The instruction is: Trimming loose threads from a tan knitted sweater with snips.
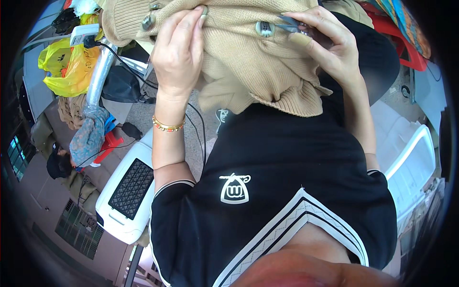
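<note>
A beige knitted cardigan [234, 62] lies bunched across my lap at the top of the view. My left hand [177, 55] pinches a fold of the knit between thumb and fingers. In my right hand [332, 45] is a small pair of metal snips [289, 25], its blades pointing left. The blade tips reach the edge of a greenish-grey button [265, 28] on the cardigan; whether they touch it I cannot tell. Another button [148, 22] sits on the knit left of my left hand. A loose ribbed edge hangs toward me.
At the left are a yellow plastic bag [71, 69], a white power strip [84, 34] with a black cable [119, 56], and a white case with black mesh [131, 189]. A person in a dark cap [58, 163] is farther left. Red plastic [399, 40] and a white bin [413, 165] stand right.
</note>
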`<state>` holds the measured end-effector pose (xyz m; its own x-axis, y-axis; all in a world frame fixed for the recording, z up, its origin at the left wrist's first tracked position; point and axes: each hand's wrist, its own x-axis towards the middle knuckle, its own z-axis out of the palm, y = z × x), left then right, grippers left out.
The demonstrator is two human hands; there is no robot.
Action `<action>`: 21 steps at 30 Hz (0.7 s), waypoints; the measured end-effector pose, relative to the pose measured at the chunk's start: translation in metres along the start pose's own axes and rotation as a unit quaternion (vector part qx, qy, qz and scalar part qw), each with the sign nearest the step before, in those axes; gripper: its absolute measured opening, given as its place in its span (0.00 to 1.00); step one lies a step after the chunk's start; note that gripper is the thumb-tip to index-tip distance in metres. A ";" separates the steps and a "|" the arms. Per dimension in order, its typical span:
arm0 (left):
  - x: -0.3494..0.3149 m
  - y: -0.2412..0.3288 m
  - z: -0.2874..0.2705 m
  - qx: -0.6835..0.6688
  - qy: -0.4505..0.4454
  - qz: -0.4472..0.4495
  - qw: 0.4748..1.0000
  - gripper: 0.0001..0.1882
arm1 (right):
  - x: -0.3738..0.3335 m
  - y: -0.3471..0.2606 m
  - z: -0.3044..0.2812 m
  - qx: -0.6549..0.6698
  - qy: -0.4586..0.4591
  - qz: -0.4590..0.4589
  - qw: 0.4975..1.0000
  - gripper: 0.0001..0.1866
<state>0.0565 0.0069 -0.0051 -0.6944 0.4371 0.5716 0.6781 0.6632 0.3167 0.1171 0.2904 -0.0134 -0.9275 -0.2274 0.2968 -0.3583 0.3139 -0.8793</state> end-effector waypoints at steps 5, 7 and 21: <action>-0.007 -0.004 0.006 -0.055 0.066 -0.034 0.996 0.09 | 0.032 -0.039 -0.004 -0.069 0.003 0.011 0.998 0.20; -0.011 -0.005 0.007 -0.122 0.067 -0.085 0.987 0.08 | 0.051 -0.047 0.000 -0.084 -0.004 -0.044 0.995 0.21; -0.007 0.010 0.012 -0.301 0.131 -0.187 0.926 0.08 | 0.097 -0.044 0.027 -0.247 -0.045 -0.143 0.957 0.16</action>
<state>0.0651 0.0183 -0.0150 -0.8787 0.0304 0.4764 0.4687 0.2442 0.8489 0.0463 0.2292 0.0440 -0.7786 -0.4403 0.4471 -0.6239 0.6195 -0.4765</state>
